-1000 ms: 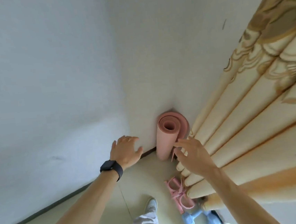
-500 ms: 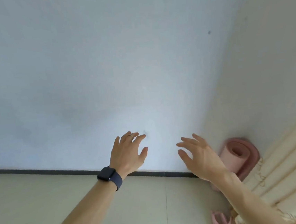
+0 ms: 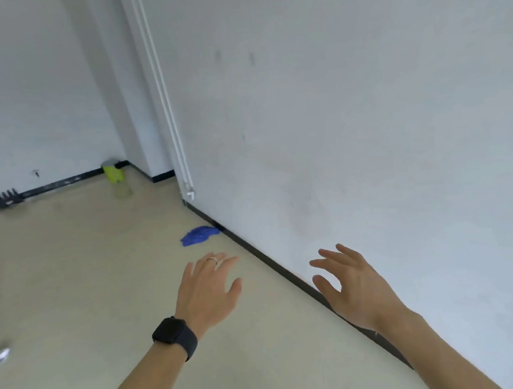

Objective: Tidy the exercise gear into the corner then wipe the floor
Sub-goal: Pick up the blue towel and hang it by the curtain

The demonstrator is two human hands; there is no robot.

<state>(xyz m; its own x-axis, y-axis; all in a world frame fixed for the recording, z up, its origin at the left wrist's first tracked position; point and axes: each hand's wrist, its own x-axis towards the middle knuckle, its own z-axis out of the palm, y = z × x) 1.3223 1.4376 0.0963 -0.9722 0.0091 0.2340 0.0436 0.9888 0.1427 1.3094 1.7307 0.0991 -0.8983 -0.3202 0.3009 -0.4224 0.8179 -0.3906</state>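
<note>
Since the left hand (image 3: 208,293) and right hand (image 3: 355,288) hover spread and empty, the crumpled blue cloth (image 3: 199,235), on the beige floor (image 3: 68,275) ahead of the left hand beside the black skirting (image 3: 268,260), seems best gathered by its bunched middle.

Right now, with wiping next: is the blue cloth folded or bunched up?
Bunched up: the blue cloth lies as an uneven lump beside the baseboard.

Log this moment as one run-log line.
wipe: not begun | left hand: open, empty | right hand: open, empty | blue cloth: on floor by baseboard, untouched | exercise gear: out of view
</note>
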